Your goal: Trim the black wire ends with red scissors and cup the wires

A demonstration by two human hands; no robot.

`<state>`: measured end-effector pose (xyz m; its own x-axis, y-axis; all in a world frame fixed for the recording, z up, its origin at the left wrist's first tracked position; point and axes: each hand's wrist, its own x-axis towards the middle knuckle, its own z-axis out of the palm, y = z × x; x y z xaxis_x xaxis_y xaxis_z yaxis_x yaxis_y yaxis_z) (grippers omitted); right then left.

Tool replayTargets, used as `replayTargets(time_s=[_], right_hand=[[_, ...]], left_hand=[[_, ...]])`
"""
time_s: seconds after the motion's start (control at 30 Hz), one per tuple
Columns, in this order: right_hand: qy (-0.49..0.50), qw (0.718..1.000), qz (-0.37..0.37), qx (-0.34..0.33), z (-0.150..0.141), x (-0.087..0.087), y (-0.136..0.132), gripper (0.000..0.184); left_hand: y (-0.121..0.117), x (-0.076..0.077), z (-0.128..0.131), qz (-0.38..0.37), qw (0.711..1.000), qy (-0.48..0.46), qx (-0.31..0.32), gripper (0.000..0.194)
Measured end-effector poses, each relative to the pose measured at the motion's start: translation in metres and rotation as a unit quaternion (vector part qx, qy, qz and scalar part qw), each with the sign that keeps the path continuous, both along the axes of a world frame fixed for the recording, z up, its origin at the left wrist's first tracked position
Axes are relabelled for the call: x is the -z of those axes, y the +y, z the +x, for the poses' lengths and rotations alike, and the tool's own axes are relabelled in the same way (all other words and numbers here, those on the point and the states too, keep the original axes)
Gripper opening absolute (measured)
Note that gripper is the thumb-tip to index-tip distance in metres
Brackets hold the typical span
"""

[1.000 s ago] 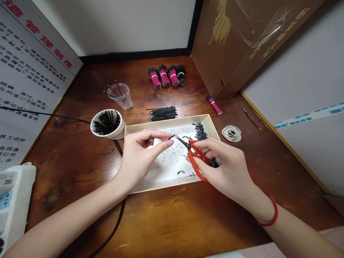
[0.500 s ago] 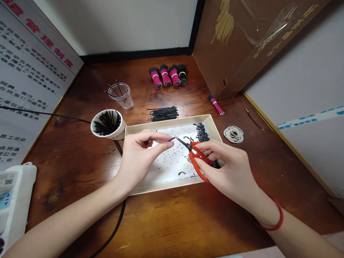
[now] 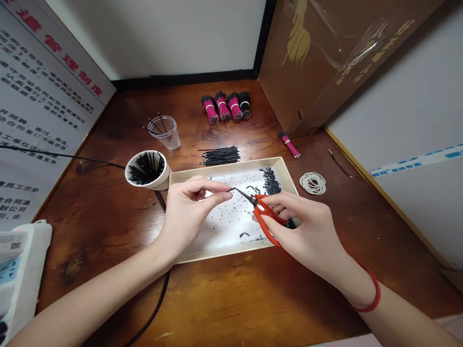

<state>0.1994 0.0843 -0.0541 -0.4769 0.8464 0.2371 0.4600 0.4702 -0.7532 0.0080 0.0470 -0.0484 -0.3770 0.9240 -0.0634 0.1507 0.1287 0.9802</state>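
Observation:
My left hand point(image 3: 193, 207) pinches a short black wire point(image 3: 231, 189) between thumb and forefinger, over the open box. In my right hand point(image 3: 302, 217) are red-handled pliers point(image 3: 265, 212), fingers wrapped round the grips. Their thin dark tips point left and meet the wire's end, or come very close to it; I cannot tell which. Below both hands lies a shallow cream box point(image 3: 231, 166) with a white bottom, scattered with tiny clippings. A heap of black offcuts point(image 3: 270, 182) fills its far right corner.
Left of the box stand a paper cup point(image 3: 146, 171) full of black wires and a clear plastic cup point(image 3: 166, 132) with a few. Behind lie a black wire pile point(image 3: 220, 155) and banded bundles point(image 3: 226, 107). White rubber bands point(image 3: 312, 183) and a small pink bundle point(image 3: 288, 143) lie right.
The plier jaws have drawn together at the wire's end, and the handles look closer to each other. The whole view has shifted slightly; the left hand keeps its pinch.

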Motion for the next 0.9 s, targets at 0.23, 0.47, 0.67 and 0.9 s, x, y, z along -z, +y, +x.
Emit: replayTargets(time_s=[0.23, 0.47, 0.67, 0.9], right_hand=[[-0.001, 1.000, 0.010, 0.002, -0.0003, 0.0008, -0.0010, 0.010], [-0.005, 1.000, 0.022, 0.005, 0.0004, 0.0020, -0.0014, 0.010], [-0.008, 1.000, 0.027, 0.013, -0.0007, 0.0016, -0.0004, 0.010], [-0.006, 0.999, 0.030, 0.013, 0.0002, 0.0019, -0.0020, 0.012]], left_hand=[[-0.0001, -0.0006, 0.0014, -0.007, 1.000, -0.007, 0.004, 0.007], [0.0007, 0.0014, 0.0003, -0.017, 1.000, -0.021, 0.010, 0.008], [0.0007, 0.0033, 0.0000, -0.014, 1.000, -0.018, 0.006, 0.009], [0.0011, 0.0035, -0.0004, -0.009, 1.000, -0.016, 0.013, 0.009]])
